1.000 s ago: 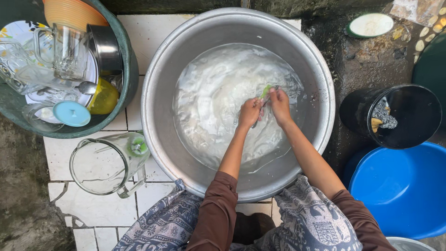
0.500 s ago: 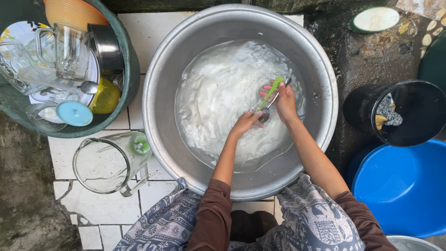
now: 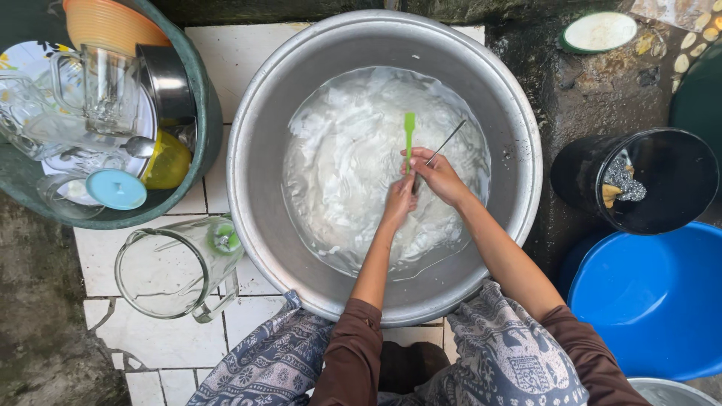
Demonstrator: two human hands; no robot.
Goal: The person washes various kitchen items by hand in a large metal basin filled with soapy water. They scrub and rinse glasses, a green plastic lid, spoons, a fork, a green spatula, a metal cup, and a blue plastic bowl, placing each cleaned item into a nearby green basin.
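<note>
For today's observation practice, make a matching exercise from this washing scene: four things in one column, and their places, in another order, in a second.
1 green utensil
2 glass jug
3 blue tub
4 black bucket

a lying on the white tiles
b holding a silvery scrubber
c held over the soapy basin
d lower right corner

Pairs: 1-c, 2-a, 3-d, 4-b

Dull brushed-metal basin (image 3: 519, 113), glossy green plastic spatula (image 3: 409, 129), clear glass jug (image 3: 177, 267), smooth blue plastic tub (image 3: 654, 301)

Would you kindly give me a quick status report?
Both hands, left hand and right hand, grip green spatula over soapy basin. Nothing obstructing.
</note>
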